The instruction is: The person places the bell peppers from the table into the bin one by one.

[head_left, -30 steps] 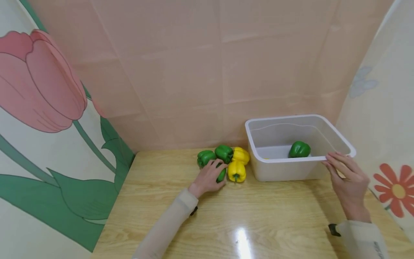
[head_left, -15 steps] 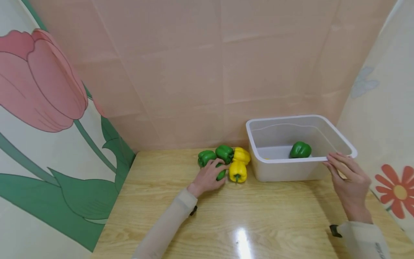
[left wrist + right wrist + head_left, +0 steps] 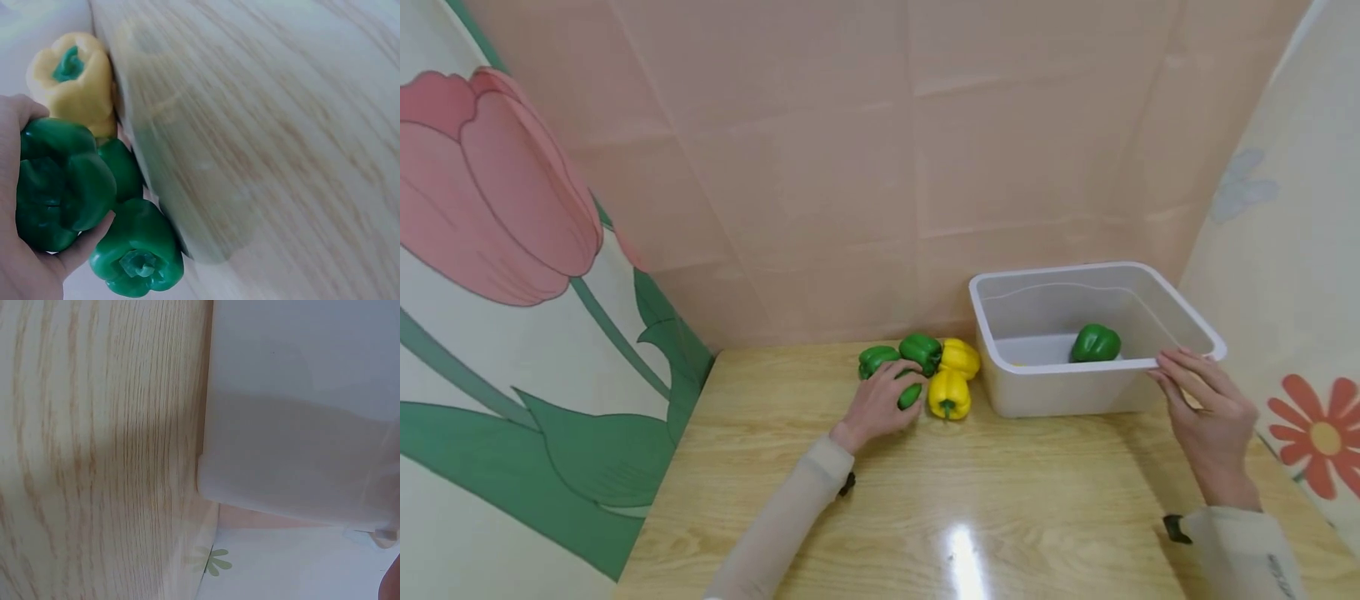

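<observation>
My left hand (image 3: 880, 406) grips a green bell pepper (image 3: 65, 184), fingers over one side and thumb on the other. Only part of that pepper shows past the fingers in the head view. Behind it lie two more green bell peppers, one at the left (image 3: 877, 360) and one beside it (image 3: 921, 352). To the hand's right are two yellow bell peppers, one nearer (image 3: 949, 396) and one farther back (image 3: 960, 358). My right hand (image 3: 1210, 417) pinches the front right rim of a white plastic bin (image 3: 1075, 392). Inside stands a green bell pepper (image 3: 1095, 343), with a sliver of yellow behind the front wall.
The bin and peppers are on a wood-grain table (image 3: 1000, 483). A pinkish-brown sheet (image 3: 820, 208) rises along the back edge. Flower-patterned panels stand at the left (image 3: 512, 350) and right (image 3: 1315, 317). The bin's outer wall fills much of the right wrist view.
My left hand and its green pepper have shifted slightly away from me, over more of the left green pepper. The right hand stays on the bin's rim.
</observation>
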`<state>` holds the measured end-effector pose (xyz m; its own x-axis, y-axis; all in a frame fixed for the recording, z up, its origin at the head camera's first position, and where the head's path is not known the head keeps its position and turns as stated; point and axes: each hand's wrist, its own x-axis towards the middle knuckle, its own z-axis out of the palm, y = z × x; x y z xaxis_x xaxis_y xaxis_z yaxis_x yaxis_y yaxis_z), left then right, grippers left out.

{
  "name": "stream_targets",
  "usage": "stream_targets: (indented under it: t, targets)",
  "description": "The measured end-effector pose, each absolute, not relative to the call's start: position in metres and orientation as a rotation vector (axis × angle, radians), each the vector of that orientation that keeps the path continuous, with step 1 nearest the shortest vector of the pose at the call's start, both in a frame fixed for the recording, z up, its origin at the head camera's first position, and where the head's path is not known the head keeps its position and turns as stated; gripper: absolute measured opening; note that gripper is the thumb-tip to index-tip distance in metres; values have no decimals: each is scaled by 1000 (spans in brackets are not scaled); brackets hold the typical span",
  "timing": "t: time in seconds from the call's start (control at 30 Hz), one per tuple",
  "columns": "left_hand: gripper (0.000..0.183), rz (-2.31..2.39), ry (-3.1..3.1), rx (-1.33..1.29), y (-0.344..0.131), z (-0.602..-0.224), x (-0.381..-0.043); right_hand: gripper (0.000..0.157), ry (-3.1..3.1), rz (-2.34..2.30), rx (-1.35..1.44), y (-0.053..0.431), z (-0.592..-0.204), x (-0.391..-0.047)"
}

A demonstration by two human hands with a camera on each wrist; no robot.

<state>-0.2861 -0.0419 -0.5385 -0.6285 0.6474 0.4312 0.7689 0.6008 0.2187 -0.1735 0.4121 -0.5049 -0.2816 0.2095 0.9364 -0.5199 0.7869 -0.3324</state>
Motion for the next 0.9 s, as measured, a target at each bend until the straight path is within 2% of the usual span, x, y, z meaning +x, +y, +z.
stream_targets:
  t: [0.9]
  targets:
    - [25,-559,-2399,-1129,-37,-523,-286,17,-1691,742,260,421,-515,-180]
